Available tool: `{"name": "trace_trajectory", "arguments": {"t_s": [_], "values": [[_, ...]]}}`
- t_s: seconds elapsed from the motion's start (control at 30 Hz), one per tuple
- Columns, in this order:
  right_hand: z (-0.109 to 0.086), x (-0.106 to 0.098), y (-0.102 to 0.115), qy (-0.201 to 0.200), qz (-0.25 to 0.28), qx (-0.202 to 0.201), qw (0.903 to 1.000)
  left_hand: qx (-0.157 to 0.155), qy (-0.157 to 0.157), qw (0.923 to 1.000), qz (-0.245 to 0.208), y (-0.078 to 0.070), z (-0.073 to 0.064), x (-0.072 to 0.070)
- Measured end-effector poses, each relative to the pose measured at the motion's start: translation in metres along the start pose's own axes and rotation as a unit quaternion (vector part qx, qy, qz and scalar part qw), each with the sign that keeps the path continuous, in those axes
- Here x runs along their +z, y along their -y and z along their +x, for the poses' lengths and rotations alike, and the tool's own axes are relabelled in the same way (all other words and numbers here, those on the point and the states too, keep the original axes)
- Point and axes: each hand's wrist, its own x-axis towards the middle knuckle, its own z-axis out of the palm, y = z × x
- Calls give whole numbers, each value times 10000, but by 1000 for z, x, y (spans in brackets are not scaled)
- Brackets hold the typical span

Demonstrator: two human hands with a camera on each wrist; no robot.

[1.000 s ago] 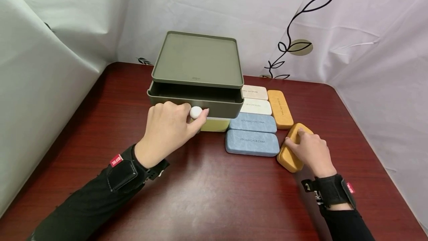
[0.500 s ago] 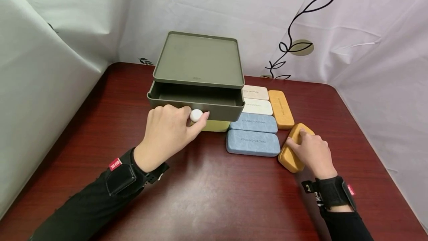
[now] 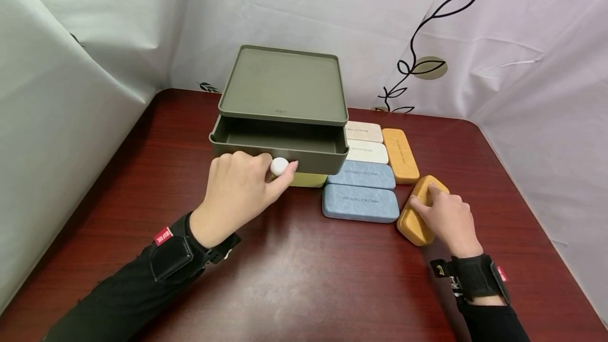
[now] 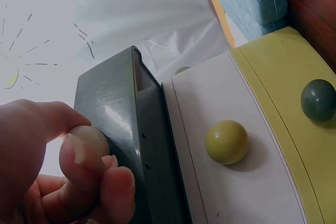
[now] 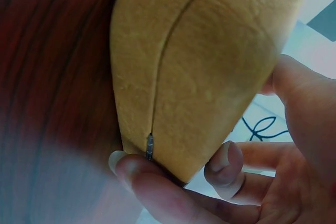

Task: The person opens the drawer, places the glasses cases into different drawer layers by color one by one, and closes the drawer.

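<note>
A small drawer cabinet with a dark green top (image 3: 285, 83) stands at the back of the table. Its dark green upper drawer (image 3: 315, 162) is pulled partway out, and the inside that shows holds nothing. My left hand (image 3: 242, 189) pinches that drawer's round white knob (image 3: 279, 166) between thumb and curled fingers. On the right, a yellow glasses case (image 3: 414, 224) lies slanted on the table. My right hand (image 3: 451, 220) grips it, thumb and fingers on opposite sides. The right wrist view shows the case's seam and a small metal hinge (image 5: 150, 146).
Below the open drawer are a white drawer with a yellow knob (image 4: 227, 142) and a yellow drawer with a dark green knob (image 4: 318, 100). Beside the cabinet lie two blue cases (image 3: 361, 205), two pale cases (image 3: 368, 152) and another yellow case (image 3: 401, 156). Curtains hang behind.
The upper drawer has slid further out toward me, my left hand drawing back slightly with its knob. My right hand stays on the yellow glasses case in nearly the same spot.
</note>
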Motion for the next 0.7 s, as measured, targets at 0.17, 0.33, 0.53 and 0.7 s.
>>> {"name": "trace_trajectory", "arguments": {"t_s": [0.17, 0.33, 0.53, 0.7], "values": [[-2, -1, -2, -24, 106, 73, 9999, 2, -5, 10000, -31, 0, 0, -1], [-4, -2, -5, -17, 179, 139, 9997, 46, -11, 10000, 7, -1, 0, -1], [-6, -2, -9, -151, 379, 295, 9987, 76, -16, 10000, -14, -2, 0, -2], [-10, 3, -12, -455, 553, 370, 9967, 88, -11, 9999, -115, -1, -1, -2]]}}
